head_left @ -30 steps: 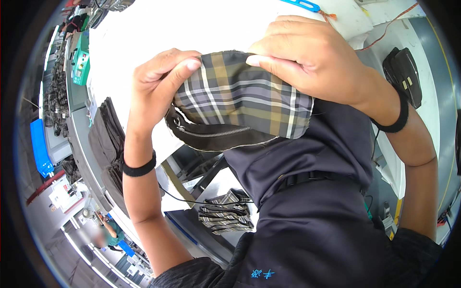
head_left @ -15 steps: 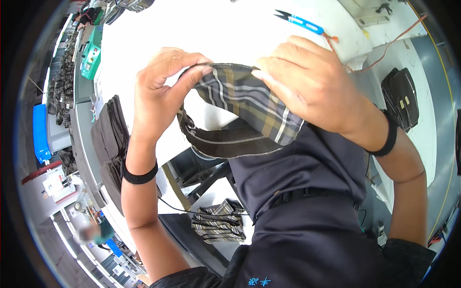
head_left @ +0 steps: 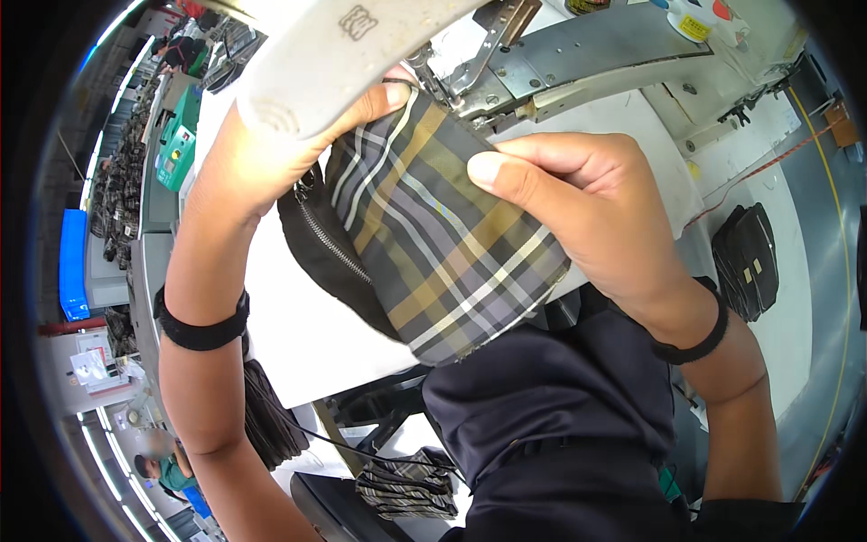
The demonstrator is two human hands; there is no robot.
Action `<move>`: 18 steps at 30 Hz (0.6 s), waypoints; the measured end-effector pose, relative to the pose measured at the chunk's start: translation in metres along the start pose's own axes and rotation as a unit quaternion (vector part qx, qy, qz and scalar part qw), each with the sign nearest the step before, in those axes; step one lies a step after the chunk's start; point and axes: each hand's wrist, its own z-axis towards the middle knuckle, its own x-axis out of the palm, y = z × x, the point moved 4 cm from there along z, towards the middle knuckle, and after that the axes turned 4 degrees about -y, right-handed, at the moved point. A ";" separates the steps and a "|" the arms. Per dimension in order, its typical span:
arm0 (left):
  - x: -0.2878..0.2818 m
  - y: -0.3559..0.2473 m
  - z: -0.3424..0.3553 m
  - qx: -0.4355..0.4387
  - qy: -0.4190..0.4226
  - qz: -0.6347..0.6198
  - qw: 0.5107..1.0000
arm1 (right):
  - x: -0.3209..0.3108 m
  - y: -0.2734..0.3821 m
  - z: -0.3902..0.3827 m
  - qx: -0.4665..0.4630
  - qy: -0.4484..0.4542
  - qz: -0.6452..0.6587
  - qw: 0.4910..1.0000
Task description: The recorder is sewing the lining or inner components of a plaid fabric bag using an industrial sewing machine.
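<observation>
A grey, tan and white plaid fabric piece (head_left: 452, 244), joined to a black panel with a metal zipper (head_left: 327, 233), lies between my hands at the front of a sewing machine (head_left: 352, 45). My left hand (head_left: 244, 176) is closed on its upper left corner, thumb on top, close to the presser foot area (head_left: 432, 79); the machine's pale head hides part of its fingers. Along the upper right edge, my right hand (head_left: 596, 203) pinches the plaid with the thumb on top and fingers beneath. The lower end of the cloth hangs over the table's near edge.
Stacked dark fabric pieces (head_left: 745, 262) lie on a white surface at the right. Folded plaid pieces (head_left: 406, 488) sit below the table, and dark cloths (head_left: 271, 420) at the left. A bottle (head_left: 691, 20) stands at the back right. A person in green (head_left: 172, 471) is far left.
The plaid piece has gone from in front of my body to the sewing machine, which has come into view. It is turned flatter, its plaid face up. The blue thread snips no longer show.
</observation>
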 end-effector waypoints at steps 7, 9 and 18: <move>-0.001 -0.024 0.012 -0.029 -0.052 0.101 0.993 | 0.001 -0.006 0.004 0.057 -0.007 0.030 0.998; 0.001 -0.025 0.013 0.010 -0.040 0.107 0.993 | 0.002 -0.005 0.004 0.046 -0.051 0.105 0.992; -0.007 -0.018 0.021 0.065 -0.034 0.229 0.971 | 0.013 -0.013 0.007 0.032 -0.061 0.080 0.994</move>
